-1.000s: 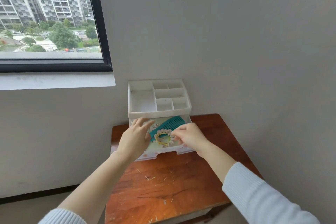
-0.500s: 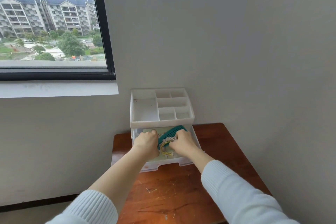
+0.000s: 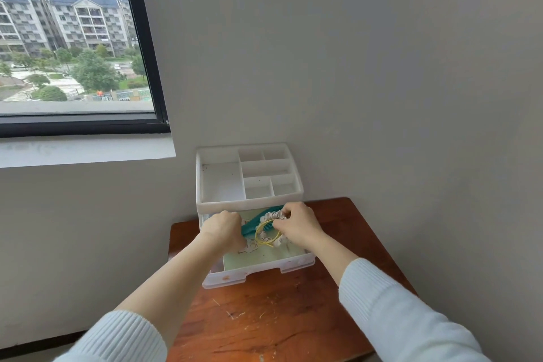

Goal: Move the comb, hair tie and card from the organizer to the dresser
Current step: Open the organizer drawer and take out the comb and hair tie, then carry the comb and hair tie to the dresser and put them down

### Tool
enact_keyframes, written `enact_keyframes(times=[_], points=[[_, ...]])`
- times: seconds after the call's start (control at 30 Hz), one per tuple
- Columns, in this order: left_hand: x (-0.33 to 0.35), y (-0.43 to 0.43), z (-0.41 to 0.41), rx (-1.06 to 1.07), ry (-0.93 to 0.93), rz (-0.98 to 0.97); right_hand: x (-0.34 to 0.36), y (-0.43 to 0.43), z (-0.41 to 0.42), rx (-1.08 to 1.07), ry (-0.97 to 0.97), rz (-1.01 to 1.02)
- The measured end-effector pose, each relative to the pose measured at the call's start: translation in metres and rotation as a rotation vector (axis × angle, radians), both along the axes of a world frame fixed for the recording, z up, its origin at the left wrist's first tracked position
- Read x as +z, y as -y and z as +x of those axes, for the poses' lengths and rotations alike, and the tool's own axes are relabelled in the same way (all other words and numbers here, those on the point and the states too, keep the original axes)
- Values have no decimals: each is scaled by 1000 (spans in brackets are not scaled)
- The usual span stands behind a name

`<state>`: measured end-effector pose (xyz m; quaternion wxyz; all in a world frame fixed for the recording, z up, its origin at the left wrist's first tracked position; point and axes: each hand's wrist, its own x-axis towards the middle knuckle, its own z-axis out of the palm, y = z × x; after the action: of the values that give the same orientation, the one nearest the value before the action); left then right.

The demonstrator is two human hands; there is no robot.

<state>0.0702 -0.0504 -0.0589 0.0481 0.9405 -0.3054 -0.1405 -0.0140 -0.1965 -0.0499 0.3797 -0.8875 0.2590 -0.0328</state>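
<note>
The white organizer [image 3: 249, 203] stands at the back of the wooden dresser [image 3: 282, 317], its lower drawer [image 3: 258, 269] pulled out. A pale green card [image 3: 264, 256] lies flat on the drawer floor. Across it lies a teal comb [image 3: 255, 223], and my left hand [image 3: 222, 228] is closed over its handle end. A frilly white hair tie with a yellow band [image 3: 269, 239] is tilted up over the comb's teeth. My right hand [image 3: 298, 225] pinches its upper edge.
The organizer's top tray has several bare compartments. A grey wall runs close along the dresser's right and back. A window sill [image 3: 85, 151] juts out at the upper left. The dresser top in front of the drawer is scratched bare wood.
Both hands went from hovering over the drawer to closing on its contents: the left onto the comb's handle, the right onto the hair tie, which now tilts up.
</note>
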Motion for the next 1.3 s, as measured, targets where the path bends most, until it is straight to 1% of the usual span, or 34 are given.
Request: enact_keyframes(times=[0.13,0.2,0.3,0.37,0.53,0.6,0.67,0.73,0.87,0.93,1.1,1.3], points=[[15,-5,10,15,-227,-66,7,3,0,-7,38,18],[22,-12,15,2,-305,-101,11,4,2,1,63,39],[33,-25,17,16,-326,-166,18,4,5,43,93,54],[39,-36,11,67,-333,-190,24,4,6,73,120,68],[58,-76,-23,292,-315,-260,39,0,4,196,152,153],[64,-94,-47,394,-337,-330,45,-7,1,271,160,194],[68,-112,-79,493,-358,-426,49,-18,-5,339,180,248],[66,-126,-116,609,-338,-530,49,-33,-15,410,190,303],[41,-153,-206,905,-222,-749,37,-77,-46,627,147,359],[27,-170,-258,1063,-183,-827,27,-109,-70,741,113,370],[2,-223,-393,1390,-123,-960,2,-214,-151,1028,-61,376],[-9,-298,-557,1765,75,-1126,-10,-357,-283,1409,-128,309]])
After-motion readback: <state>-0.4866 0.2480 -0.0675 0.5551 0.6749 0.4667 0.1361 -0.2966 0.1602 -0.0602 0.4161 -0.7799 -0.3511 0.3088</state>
